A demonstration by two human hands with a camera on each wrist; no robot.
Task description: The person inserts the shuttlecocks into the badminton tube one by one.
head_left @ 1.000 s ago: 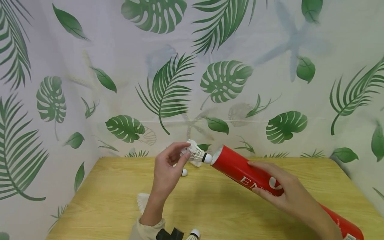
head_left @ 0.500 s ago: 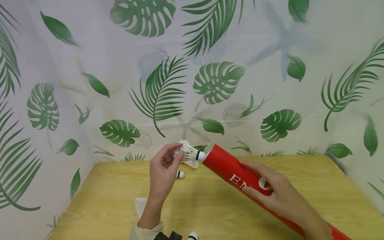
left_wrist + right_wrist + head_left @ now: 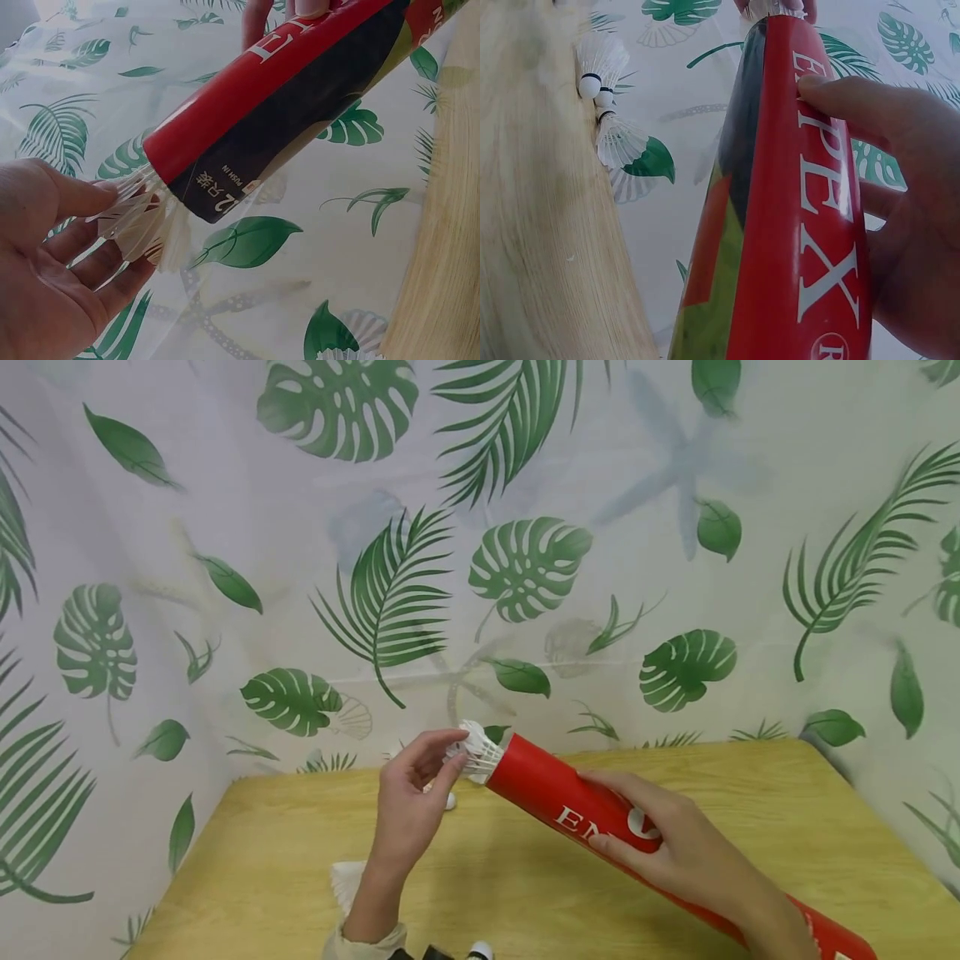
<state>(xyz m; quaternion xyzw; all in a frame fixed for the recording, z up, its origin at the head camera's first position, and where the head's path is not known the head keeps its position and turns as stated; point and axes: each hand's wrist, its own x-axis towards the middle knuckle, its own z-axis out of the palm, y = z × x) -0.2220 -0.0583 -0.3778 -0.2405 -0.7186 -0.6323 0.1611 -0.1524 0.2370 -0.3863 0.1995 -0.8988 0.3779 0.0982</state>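
Observation:
My left hand point(image 3: 416, 806) pinches the feathered skirt of a white shuttlecock point(image 3: 139, 217) between thumb and fingers. The cork end of that shuttlecock is hidden inside the mouth of a red tube point(image 3: 536, 781), and its feathers stick out. My right hand point(image 3: 675, 843) grips the tube around its middle, thumb along the printed side. Tilted over the table, the tube has its mouth up toward my left hand. In the right wrist view the lettering on the tube point(image 3: 802, 225) runs lengthwise, with the right thumb near the mouth end.
Several shuttlecocks point(image 3: 622, 139) lie on the wooden table point(image 3: 525, 885) near its far edge. One more shuttlecock point(image 3: 347, 883) sits beside the left wrist, and another point(image 3: 480, 950) at the front edge. A leaf-patterned cloth point(image 3: 525, 568) hangs behind the table.
The shuttlecock's cork end has gone from just outside the tube's mouth to inside it. Hands and tube appear slightly further left in the head view, which has itself shifted.

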